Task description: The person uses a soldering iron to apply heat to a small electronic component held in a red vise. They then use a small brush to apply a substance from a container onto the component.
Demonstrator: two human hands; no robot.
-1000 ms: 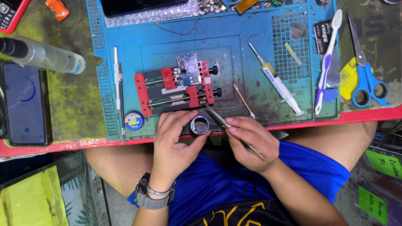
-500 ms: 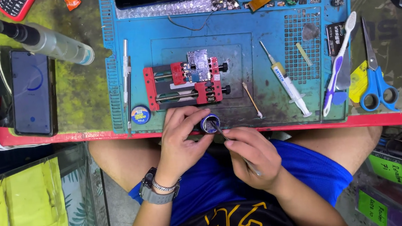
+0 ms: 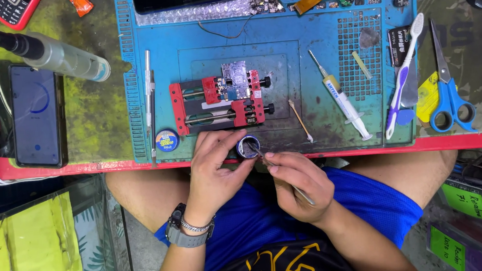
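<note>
Two hands at the worktop's near edge: left hand [image 3: 216,172] fingers pinching a small round tin [image 3: 248,147], right hand [image 3: 300,185] fingers pressed around tweezers [image 3: 278,172] dipping inside, circuit board [image 3: 235,79] clamped in red holder [image 3: 221,104], untouched.

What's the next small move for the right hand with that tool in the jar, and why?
Probably lift the thin metal tool out of the small round jar and carry it up to the circuit board clamped in the red fixture. The tip sits in the jar, which the left hand steadies; the right hand holds the tool like a pen.
</note>
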